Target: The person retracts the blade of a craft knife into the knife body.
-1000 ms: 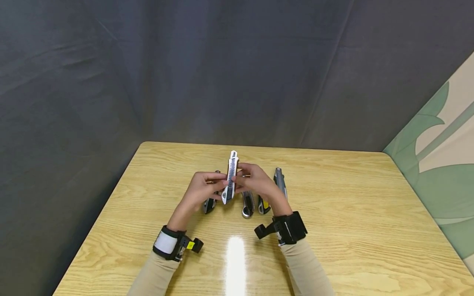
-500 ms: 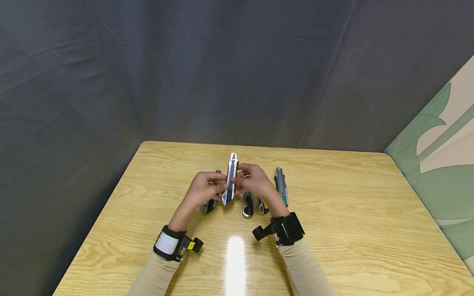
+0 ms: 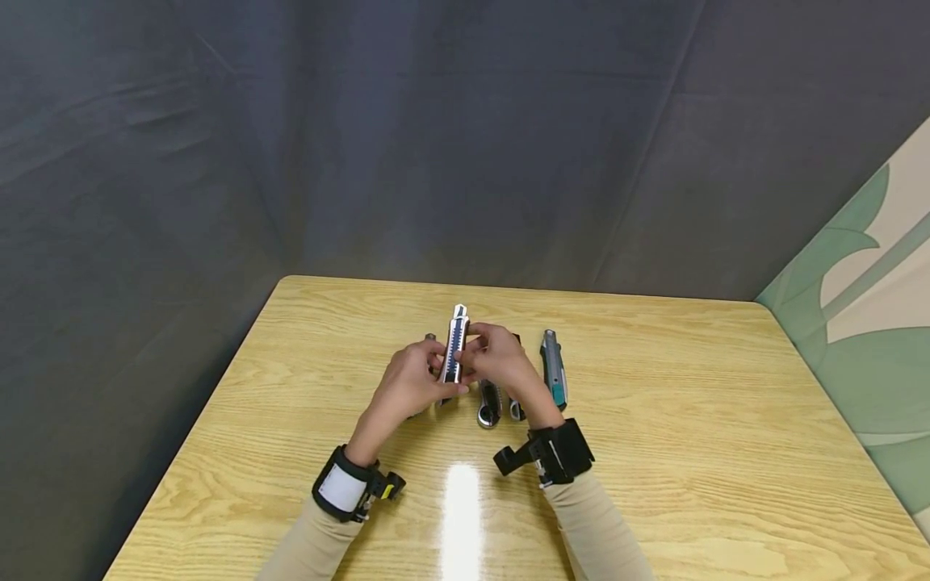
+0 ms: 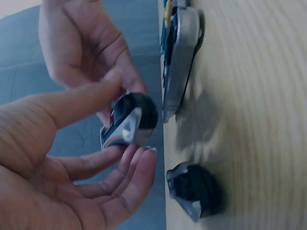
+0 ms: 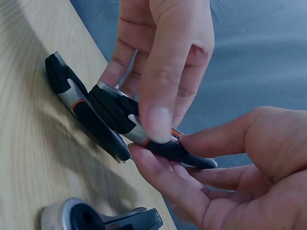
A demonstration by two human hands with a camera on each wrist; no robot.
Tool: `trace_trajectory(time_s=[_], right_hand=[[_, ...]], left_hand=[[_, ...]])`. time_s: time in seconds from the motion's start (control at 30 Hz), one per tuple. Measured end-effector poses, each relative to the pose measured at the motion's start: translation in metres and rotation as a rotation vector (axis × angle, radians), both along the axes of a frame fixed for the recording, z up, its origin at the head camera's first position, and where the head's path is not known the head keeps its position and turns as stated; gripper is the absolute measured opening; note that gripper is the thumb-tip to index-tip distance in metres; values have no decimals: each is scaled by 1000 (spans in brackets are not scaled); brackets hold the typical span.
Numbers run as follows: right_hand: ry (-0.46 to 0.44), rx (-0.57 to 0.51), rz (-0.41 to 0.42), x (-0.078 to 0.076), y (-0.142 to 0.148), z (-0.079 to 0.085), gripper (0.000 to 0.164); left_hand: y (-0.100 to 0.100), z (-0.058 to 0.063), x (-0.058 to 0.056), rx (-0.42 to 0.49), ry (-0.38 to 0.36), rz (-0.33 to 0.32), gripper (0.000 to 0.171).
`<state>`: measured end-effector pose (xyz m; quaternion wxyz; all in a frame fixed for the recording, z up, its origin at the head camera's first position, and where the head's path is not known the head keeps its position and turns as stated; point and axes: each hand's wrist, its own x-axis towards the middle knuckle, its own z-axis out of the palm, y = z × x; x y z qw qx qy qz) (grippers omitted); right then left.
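Observation:
A silver and black snap-off utility knife (image 3: 454, 347) is held up over the table, its front end pointing away in the head view. My right hand (image 3: 503, 360) pinches it between thumb and fingers from the right. From the left, my left hand (image 3: 411, 381) has its thumb across the rear part of the knife, fingers on the far side. In the right wrist view the left thumb (image 5: 158, 110) overlaps the black and silver body. Beneath lies a similar black knife (image 5: 91, 112), mostly hidden by the left hand in the head view.
On the wooden table (image 3: 690, 420) lie a silver and black cutter (image 3: 490, 405), another cutter (image 3: 517, 410) partly behind the right wrist, and a grey and teal cutter (image 3: 554, 371). A dark curtain (image 3: 472, 145) hangs behind the table's far edge.
My left hand has moved right and its thumb has come across the knife's rear end. The held knife has dropped slightly in view; the right hand keeps its pinch.

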<state>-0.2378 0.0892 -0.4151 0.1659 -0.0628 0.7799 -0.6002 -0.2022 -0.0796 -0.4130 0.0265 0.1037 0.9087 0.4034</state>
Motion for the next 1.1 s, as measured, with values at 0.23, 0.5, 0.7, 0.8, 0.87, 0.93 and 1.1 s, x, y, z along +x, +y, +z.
trace_trajectory(time_s=[0.23, 0.5, 0.7, 0.8, 0.87, 0.93, 1.1], right_hand=[[-5, 18, 10, 1, -1, -1, 43], [-49, 19, 17, 1, -1, 2, 40], [-42, 66, -7, 4, -2, 4, 45], [-3, 122, -8, 6, -3, 4, 46], [46, 197, 1, 7, -4, 4, 39], [97, 286, 7, 6, -5, 4, 30], [158, 446, 5, 5, -7, 3, 15]], left_hand=[[4, -4, 1, -66, 33, 34, 42], [7, -9, 0, -104, 27, 58, 41], [11, -12, 1, -110, 4, 63, 38], [13, -14, 2, -125, 10, 60, 34], [15, -14, 3, -134, 27, 53, 32], [16, -15, 3, -149, 50, 49, 30], [19, -15, 5, -201, 95, 44, 24]])
